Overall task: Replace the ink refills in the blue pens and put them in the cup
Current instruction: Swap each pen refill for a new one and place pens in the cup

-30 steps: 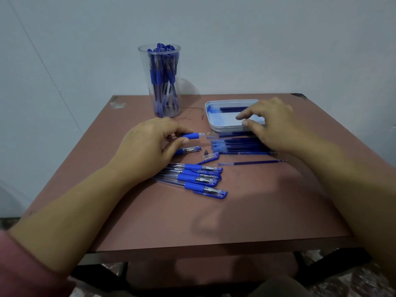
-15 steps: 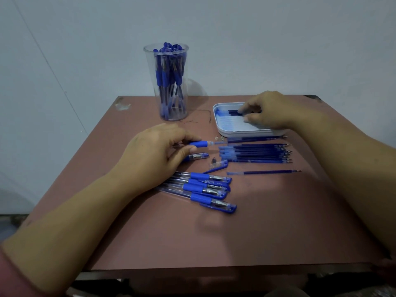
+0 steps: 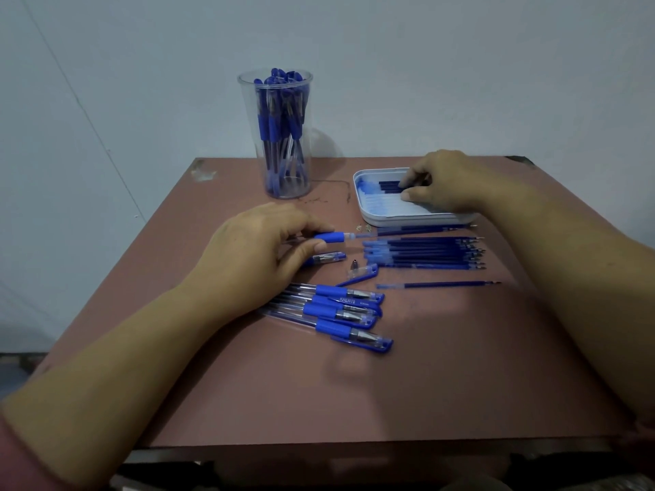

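Tabletop (image 3: 425,384): reddish-brown, against pale wall (image 3: 460,65).
Left grip (image 3: 255,249): fingers curled around uncapped pen barrel (image 3: 329,237).
Right grip (image 3: 443,186): pinching refills (image 3: 388,186) inside tray (image 3: 407,220).

One head view looks forward and down, close over the surface (image 3: 425,384), towards a wall (image 3: 425,65) behind.

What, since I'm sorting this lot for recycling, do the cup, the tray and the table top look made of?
Cup: probably clear plastic, glossy; the pens show through its thin wall, though glass is possible. Tray: likely white moulded plastic, smooth, with a rounded rim. Table top: reddish-brown laminate or painted board, matte, scuffed and chipped at a far corner.
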